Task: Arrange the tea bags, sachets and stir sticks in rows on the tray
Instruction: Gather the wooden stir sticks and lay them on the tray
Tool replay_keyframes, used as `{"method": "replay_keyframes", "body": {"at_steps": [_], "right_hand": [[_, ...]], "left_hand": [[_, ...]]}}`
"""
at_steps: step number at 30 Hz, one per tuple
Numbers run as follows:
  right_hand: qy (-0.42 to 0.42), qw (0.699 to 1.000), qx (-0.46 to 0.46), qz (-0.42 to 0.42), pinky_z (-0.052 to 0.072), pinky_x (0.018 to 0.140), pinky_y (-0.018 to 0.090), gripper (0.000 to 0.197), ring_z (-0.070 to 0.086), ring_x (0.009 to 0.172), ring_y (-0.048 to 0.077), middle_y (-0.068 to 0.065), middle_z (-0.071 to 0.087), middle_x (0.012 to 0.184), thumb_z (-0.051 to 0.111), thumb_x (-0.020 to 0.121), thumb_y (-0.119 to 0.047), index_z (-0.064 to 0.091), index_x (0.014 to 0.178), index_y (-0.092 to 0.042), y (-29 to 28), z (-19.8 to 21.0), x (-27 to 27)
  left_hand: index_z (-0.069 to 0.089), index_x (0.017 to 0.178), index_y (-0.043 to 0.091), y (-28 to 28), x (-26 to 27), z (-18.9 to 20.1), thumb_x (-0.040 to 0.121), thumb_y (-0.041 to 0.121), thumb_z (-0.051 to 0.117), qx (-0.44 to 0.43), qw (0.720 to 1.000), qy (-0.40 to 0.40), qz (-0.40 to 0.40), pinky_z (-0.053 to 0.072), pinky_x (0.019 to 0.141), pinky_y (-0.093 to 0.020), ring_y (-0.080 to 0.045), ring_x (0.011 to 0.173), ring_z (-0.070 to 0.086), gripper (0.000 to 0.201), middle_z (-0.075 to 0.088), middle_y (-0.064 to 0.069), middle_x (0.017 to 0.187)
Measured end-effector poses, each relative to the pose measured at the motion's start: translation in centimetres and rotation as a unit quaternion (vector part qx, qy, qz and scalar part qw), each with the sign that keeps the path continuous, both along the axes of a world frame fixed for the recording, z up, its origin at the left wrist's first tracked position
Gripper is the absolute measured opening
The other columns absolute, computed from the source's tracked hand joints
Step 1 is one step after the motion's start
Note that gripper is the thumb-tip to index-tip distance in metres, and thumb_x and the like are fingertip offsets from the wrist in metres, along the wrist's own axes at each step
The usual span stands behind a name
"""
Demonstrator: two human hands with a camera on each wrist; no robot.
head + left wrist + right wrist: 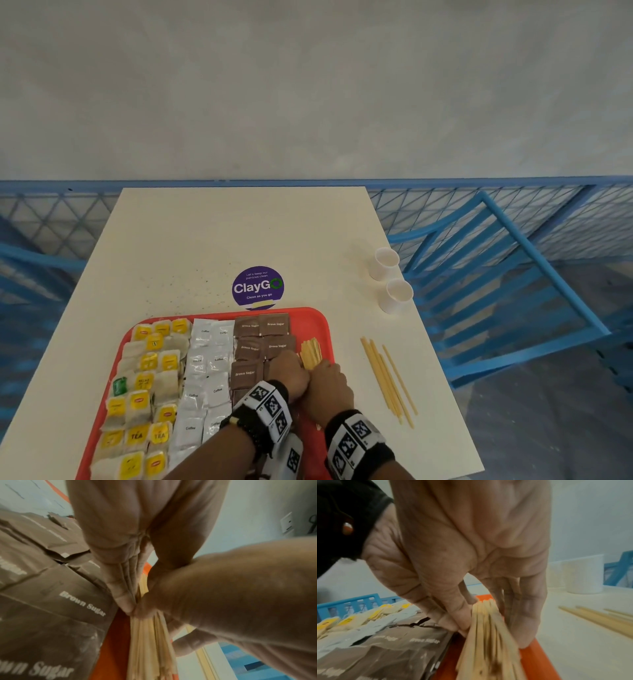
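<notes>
A red tray (320, 323) holds columns of yellow-tagged tea bags (147, 387), white coffee sachets (205, 377) and brown sugar sachets (260, 337). A bundle of wooden stir sticks (311, 353) lies along the tray's right edge. My left hand (289, 371) presses straight fingers (125, 605) against the bundle's left side. My right hand (327, 380) lays straight fingers (523, 615) along its right side, tips by the tray rim (537, 660). The sticks (488, 642) are squeezed between both hands and fan out toward me. The thumbs are mostly hidden.
Several longer loose sticks (388, 380) lie on the cream table right of the tray. Two white paper cups (385, 263) (397, 296) stand near the table's right edge. A purple round sticker (257, 286) sits beyond the tray. A blue chair (496, 274) is at the right.
</notes>
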State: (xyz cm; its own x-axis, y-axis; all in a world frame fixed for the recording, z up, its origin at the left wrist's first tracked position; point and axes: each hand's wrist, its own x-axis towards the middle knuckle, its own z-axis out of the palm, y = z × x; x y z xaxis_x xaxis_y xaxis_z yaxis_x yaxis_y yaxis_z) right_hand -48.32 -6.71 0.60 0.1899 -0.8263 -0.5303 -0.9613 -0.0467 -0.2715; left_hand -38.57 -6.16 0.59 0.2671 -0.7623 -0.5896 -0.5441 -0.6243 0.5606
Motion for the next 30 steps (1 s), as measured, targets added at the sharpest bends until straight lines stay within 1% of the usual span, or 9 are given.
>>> {"method": "replay_keyframes", "body": {"at_steps": [4,10,13,16,18,22,24,27,30], "right_hand": [[0.008,0.999,-0.015,0.04,0.047,0.094,0.037,0.034,0.052,0.118,0.03,0.013,0.047,0.128,0.047,0.097,-0.025,0.048,0.126,-0.007,-0.4,1.0,-0.9],[-0.052,0.996,-0.009,0.075,0.048,0.088,0.039,0.028,0.055,0.112,0.032,0.011,0.049,0.124,0.049,0.094,-0.012,0.049,0.122,-0.012,-0.7,1.0,-2.7],[-0.072,0.994,-0.013,0.075,0.049,0.091,0.038,0.028,0.055,0.113,0.029,0.008,0.051,0.125,0.048,0.095,-0.014,0.052,0.123,-0.014,-0.3,0.6,-2.6],[-0.083,0.993,-0.015,0.078,0.047,0.093,0.037,0.028,0.053,0.115,0.027,0.008,0.052,0.126,0.046,0.096,-0.016,0.054,0.123,-0.014,-0.1,0.5,-2.6],[-0.096,0.994,-0.031,0.048,0.047,0.091,0.035,0.026,0.053,0.113,0.025,0.006,0.054,0.124,0.047,0.096,-0.019,0.056,0.12,-0.015,-0.6,0.7,-3.3],[-0.092,0.99,-0.086,-0.07,0.045,0.088,0.031,0.023,0.056,0.112,0.022,0.002,0.057,0.117,0.05,0.097,-0.026,0.059,0.117,-0.018,-3.1,0.8,-7.9],[-0.063,0.986,-0.088,-0.127,0.049,0.087,0.034,0.021,0.057,0.108,0.024,0.003,0.057,0.114,0.05,0.095,-0.019,0.06,0.113,-0.015,-4.1,0.1,-10.8],[-0.051,0.976,-0.094,-0.192,0.048,0.09,0.036,0.026,0.053,0.109,0.024,0.006,0.056,0.116,0.05,0.096,-0.021,0.062,0.119,-0.013,-4.3,-1.2,-13.7],[-0.023,0.972,-0.097,-0.213,0.042,0.096,0.039,0.048,0.044,0.119,0.025,0.005,0.049,0.126,0.052,0.095,-0.047,0.052,0.132,-0.016,-3.3,-2.2,-14.4]], "left_hand": [[0.061,0.066,0.011,0.2,0.2,0.8,0.085,0.008,0.058,-0.006,1.0,-0.02,-0.022,0.045,0.059,-0.024,-0.017,0.065,0.056,0.019,0.064,-0.007,0.074],[0.063,0.097,0.016,0.7,0.6,1.4,0.09,0.004,0.055,-0.043,0.999,-0.023,-0.011,0.049,0.082,-0.025,-0.021,0.098,0.063,0.017,0.063,-0.004,0.101],[0.064,0.094,0.015,0.8,0.7,1.2,0.09,0.001,0.052,-0.038,0.999,-0.013,-0.019,0.057,0.085,-0.031,-0.02,0.093,0.065,0.019,0.064,-0.005,0.098],[0.069,0.112,0.01,0.8,0.7,0.7,0.092,0.006,0.054,-0.035,0.998,-0.02,-0.042,0.055,0.088,-0.028,-0.019,0.102,0.065,0.026,0.068,-0.005,0.114],[0.069,0.112,0.013,0.6,0.7,0.5,0.092,0.011,0.056,-0.044,0.998,-0.024,-0.041,0.053,0.086,-0.027,-0.017,0.102,0.064,0.024,0.068,-0.003,0.115],[0.069,0.089,0.009,-1.1,0.0,1.7,0.093,0.015,0.051,-0.086,0.993,-0.031,-0.07,0.056,0.074,-0.033,-0.021,0.085,0.068,0.019,0.072,-0.005,0.091],[0.064,0.081,0.015,-2.4,-0.7,2.3,0.093,0.014,0.051,-0.114,0.986,-0.024,-0.116,0.051,0.066,-0.025,-0.017,0.079,0.066,0.018,0.07,-0.001,0.083],[0.066,0.094,0.02,-4.7,-2.1,2.2,0.094,0.019,0.058,-0.137,0.974,-0.011,-0.183,0.051,0.074,-0.026,-0.015,0.085,0.064,0.007,0.069,0.002,0.091],[0.065,0.105,0.016,-7.0,-3.8,1.3,0.093,0.015,0.059,-0.135,0.965,-0.04,-0.221,0.052,0.081,-0.033,-0.022,0.094,0.064,0.013,0.068,-0.004,0.103]]}}
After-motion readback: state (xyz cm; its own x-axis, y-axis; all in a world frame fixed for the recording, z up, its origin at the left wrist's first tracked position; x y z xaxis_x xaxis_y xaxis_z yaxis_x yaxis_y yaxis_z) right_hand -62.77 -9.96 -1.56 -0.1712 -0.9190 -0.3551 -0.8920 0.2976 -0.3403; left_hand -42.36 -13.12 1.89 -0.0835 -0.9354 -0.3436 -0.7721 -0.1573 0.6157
